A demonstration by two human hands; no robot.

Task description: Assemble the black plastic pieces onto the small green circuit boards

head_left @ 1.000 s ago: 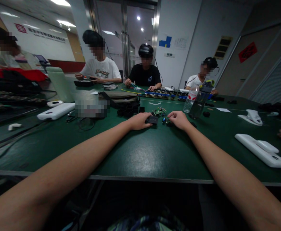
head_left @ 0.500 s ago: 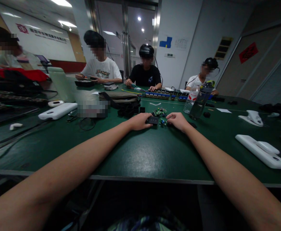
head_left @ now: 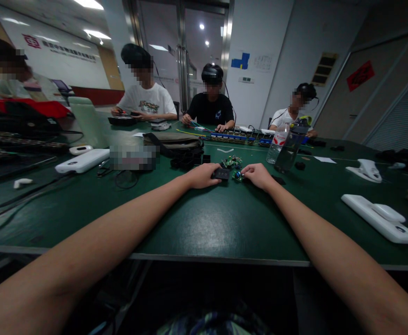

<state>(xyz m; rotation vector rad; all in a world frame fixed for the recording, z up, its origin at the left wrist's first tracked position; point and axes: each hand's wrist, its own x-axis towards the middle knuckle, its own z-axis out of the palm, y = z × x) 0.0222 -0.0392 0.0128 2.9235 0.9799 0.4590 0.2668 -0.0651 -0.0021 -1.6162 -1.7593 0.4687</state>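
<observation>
My left hand (head_left: 204,176) grips a small black plastic box (head_left: 222,174) with a row of marks on its upper face, low over the green table. Just to its right, my right hand (head_left: 258,176) has its thumb and fingertips pinched at the edge of a small green circuit board (head_left: 238,176) with a blue part on it. The box and this board are close together. Right behind them lies a pile of small green circuit boards (head_left: 232,161) with thin leads. A flat dark piece (head_left: 278,180) rests beside my right wrist.
Black plastic boxes (head_left: 186,161) and a grey-black bag (head_left: 176,143) lie behind my left hand. A clear bottle (head_left: 275,148) and a dark bottle (head_left: 291,146) stand to the right. White devices (head_left: 378,218) lie farther right. Several people sit around the table (head_left: 204,218).
My right fingertips have come down onto the small board with the blue part and closed at its edge. My left hand stays around the black box.
</observation>
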